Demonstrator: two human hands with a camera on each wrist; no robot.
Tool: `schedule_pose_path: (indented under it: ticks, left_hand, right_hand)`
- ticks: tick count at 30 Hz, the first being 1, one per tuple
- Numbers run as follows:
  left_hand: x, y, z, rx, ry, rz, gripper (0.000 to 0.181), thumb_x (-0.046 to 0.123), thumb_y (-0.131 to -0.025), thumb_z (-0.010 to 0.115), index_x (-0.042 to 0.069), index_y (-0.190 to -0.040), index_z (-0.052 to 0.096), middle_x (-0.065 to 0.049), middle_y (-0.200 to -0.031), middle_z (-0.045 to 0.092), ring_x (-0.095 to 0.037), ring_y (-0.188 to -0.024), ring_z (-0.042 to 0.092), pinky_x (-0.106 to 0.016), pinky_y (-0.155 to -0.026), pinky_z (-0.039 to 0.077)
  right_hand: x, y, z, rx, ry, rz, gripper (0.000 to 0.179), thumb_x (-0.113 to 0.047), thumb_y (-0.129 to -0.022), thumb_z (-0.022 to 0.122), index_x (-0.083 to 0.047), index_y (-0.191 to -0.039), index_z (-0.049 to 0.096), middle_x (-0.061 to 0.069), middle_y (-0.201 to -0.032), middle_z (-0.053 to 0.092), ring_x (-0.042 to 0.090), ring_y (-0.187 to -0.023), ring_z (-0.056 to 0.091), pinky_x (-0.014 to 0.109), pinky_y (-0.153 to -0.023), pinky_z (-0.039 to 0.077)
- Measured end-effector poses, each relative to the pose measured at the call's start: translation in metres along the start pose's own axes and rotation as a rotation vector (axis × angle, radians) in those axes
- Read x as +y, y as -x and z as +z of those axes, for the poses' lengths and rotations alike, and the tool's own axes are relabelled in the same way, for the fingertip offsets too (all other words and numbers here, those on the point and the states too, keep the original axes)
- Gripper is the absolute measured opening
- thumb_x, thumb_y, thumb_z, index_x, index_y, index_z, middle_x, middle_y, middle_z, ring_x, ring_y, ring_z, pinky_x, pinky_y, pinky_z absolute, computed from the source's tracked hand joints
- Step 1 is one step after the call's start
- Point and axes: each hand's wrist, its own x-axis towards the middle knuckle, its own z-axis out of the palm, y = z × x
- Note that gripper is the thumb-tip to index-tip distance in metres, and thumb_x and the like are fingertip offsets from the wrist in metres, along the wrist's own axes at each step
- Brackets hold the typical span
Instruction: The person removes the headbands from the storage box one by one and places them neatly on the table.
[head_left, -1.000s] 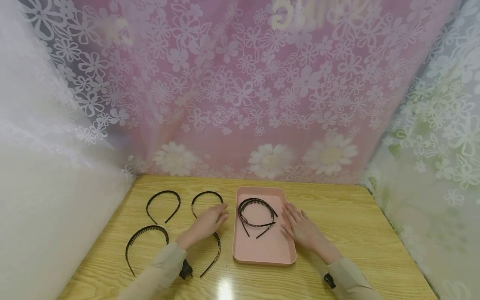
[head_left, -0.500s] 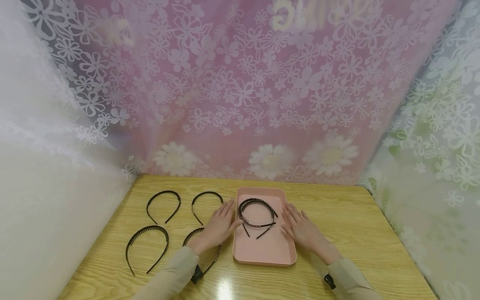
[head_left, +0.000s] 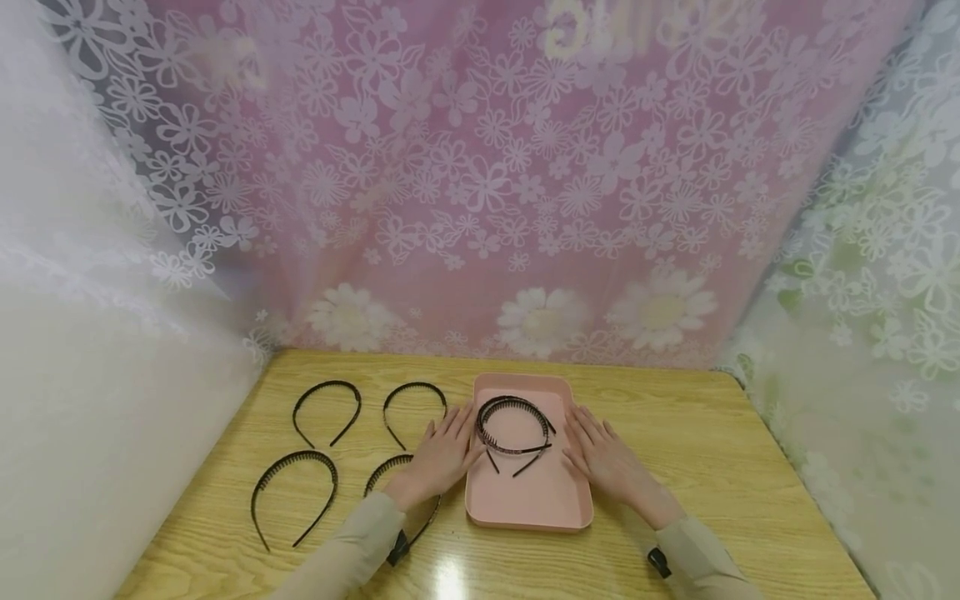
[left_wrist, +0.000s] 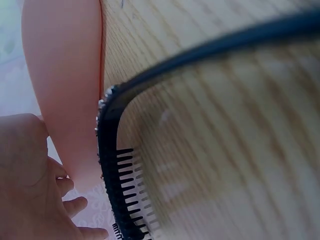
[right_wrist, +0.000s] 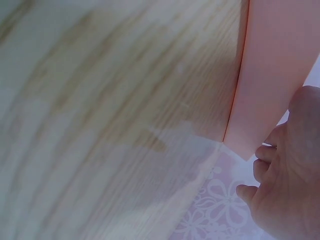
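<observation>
A shallow pink tray (head_left: 528,508) holds overlapping black toothed headbands (head_left: 513,451) toward its far half. My left hand (head_left: 441,458) lies along the tray's left side with its fingers straight, fingertips right at the rim. At the opposite side, my right hand (head_left: 606,454) rests against the edge, its fingers also extended. Under my left wrist lies a toothed headband (head_left: 378,472), partly hidden by the forearm; the left wrist view shows small shiny stones along this headband (left_wrist: 107,135). In the right wrist view, the tray's outer wall (right_wrist: 272,65) runs beside the right hand (right_wrist: 285,185).
More black headbands lie on the wooden table (head_left: 675,433) to the left: one at the far left (head_left: 295,408), one nearer the front (head_left: 257,500), and one behind my left hand (head_left: 386,412). A floral curtain (head_left: 487,250) hangs behind the table.
My left hand has moved right from above the headbands to the tray's left side, its fingers straightening. The right hand, the tray and the headbands have stayed in place.
</observation>
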Motion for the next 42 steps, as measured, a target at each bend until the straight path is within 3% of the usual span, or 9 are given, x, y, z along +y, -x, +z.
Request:
schedule_pose_path:
  ticks: [10,20,33,39,42]
  left_hand:
    - [0.001,-0.002,0.000,0.001,-0.130,0.005,0.068,0.045,-0.110,0.037,0.005,-0.162,0.020,-0.011,-0.169,0.017,-0.036,-0.153,0.023,-0.064,-0.118,0.023]
    - [0.007,-0.001,-0.001,0.052,-0.165,0.010,0.058,0.033,-0.110,0.041,0.002,-0.159,0.031,-0.014,-0.165,0.027,-0.035,-0.149,0.032,-0.064,-0.116,0.028]
    - [0.004,-0.006,0.005,0.046,-0.188,-0.013,0.060,0.036,-0.110,0.039,0.004,-0.159,0.030,-0.013,-0.166,0.027,-0.032,-0.151,0.029,-0.061,-0.119,0.023]
    - [0.003,-0.006,0.008,0.047,-0.230,-0.006,0.061,0.040,-0.110,0.038,0.006,-0.160,0.029,-0.010,-0.167,0.024,-0.030,-0.152,0.028,-0.060,-0.120,0.024]
    - [0.003,-0.005,0.009,0.049,-0.243,-0.004,0.062,0.042,-0.111,0.036,0.006,-0.161,0.028,-0.009,-0.168,0.023,-0.029,-0.152,0.027,-0.059,-0.120,0.024]
  right_hand:
    - [0.002,-0.002,0.002,0.029,-0.010,-0.016,0.066,-0.029,-0.105,0.057,0.007,-0.155,0.034,0.026,-0.160,0.032,0.043,-0.149,0.027,0.064,-0.116,0.028]
    - [0.005,-0.002,0.008,0.079,-0.019,-0.046,0.065,-0.031,-0.105,0.055,0.007,-0.154,0.035,0.028,-0.158,0.035,0.046,-0.146,0.031,0.065,-0.113,0.031]
    - [0.001,-0.005,0.001,0.022,-0.061,-0.004,0.068,-0.030,-0.104,0.057,0.007,-0.155,0.032,0.027,-0.160,0.031,0.044,-0.149,0.027,0.065,-0.116,0.027]
    - [0.006,-0.009,-0.003,0.028,-0.032,-0.049,0.067,-0.032,-0.102,0.061,0.009,-0.151,0.040,0.030,-0.155,0.039,0.048,-0.144,0.033,0.070,-0.109,0.032]
    - [0.007,-0.014,-0.009,0.072,-0.038,-0.079,0.058,-0.027,-0.100,0.064,0.007,-0.145,0.050,0.030,-0.148,0.048,0.050,-0.139,0.041,0.070,-0.106,0.037]
